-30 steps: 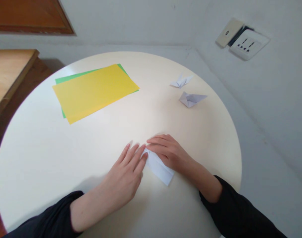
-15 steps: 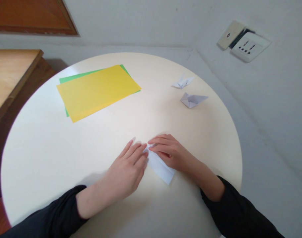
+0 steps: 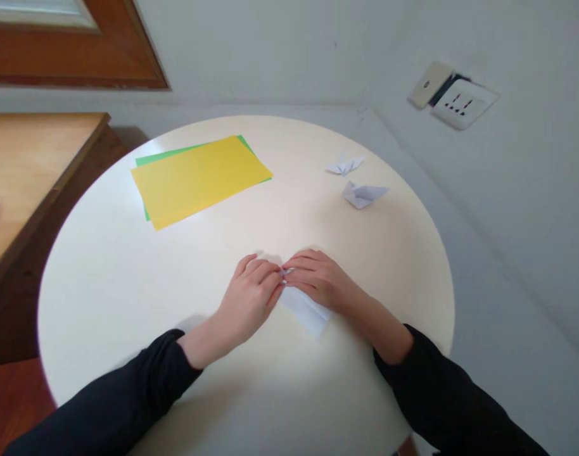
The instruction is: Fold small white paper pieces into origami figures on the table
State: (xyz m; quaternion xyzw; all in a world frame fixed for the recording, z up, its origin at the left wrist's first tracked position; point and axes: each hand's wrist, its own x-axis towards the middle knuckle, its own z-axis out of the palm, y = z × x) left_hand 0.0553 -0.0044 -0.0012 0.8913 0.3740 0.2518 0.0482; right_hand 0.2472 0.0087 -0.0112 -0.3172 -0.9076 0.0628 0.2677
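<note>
A folded white paper point(image 3: 306, 310) lies on the round cream table point(image 3: 128, 285) near its front middle. My left hand point(image 3: 249, 298) has its fingers curled and pinches the paper's far tip. My right hand point(image 3: 319, 281) lies flat over the paper's right side, fingertips meeting those of the left hand at the tip. Most of the paper is hidden under my hands; only its near corner shows.
A yellow sheet point(image 3: 201, 179) lies over a green sheet point(image 3: 145, 160) at the table's back left. Two small folded white paper figures point(image 3: 345, 165) point(image 3: 362, 194) sit at the back right. A wooden desk point(image 3: 28, 171) stands left; a wall socket point(image 3: 460, 102) is at the right.
My left fingers have curled from flat to a pinch at the paper's tip. The camera view has pulled back and shifted left; both hands stay on the paper.
</note>
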